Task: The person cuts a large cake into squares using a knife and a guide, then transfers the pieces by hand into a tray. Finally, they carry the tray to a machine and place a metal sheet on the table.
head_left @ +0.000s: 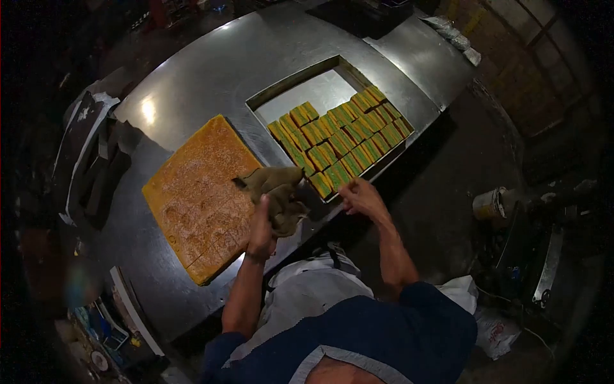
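Note:
My left hand [261, 227] grips a crumpled brown cloth [276, 189] over the near right corner of a large orange slab [201, 195] that lies flat on the steel table [211, 77]. A dark handle sticks out from under the cloth onto the slab. My right hand [361, 197] rests with fingers spread at the near edge of a metal tray [307, 89]. Several green and yellow layered pieces [339, 137] fill the tray in rows, and its far left part is bare.
Dark trays and flat tools [96, 160] lie at the table's left end. A plastic bag [454, 35] sits at the far right corner. On the floor to the right stand a small tin [489, 203] and dark equipment [537, 256]. A white bag [492, 329] lies near my feet.

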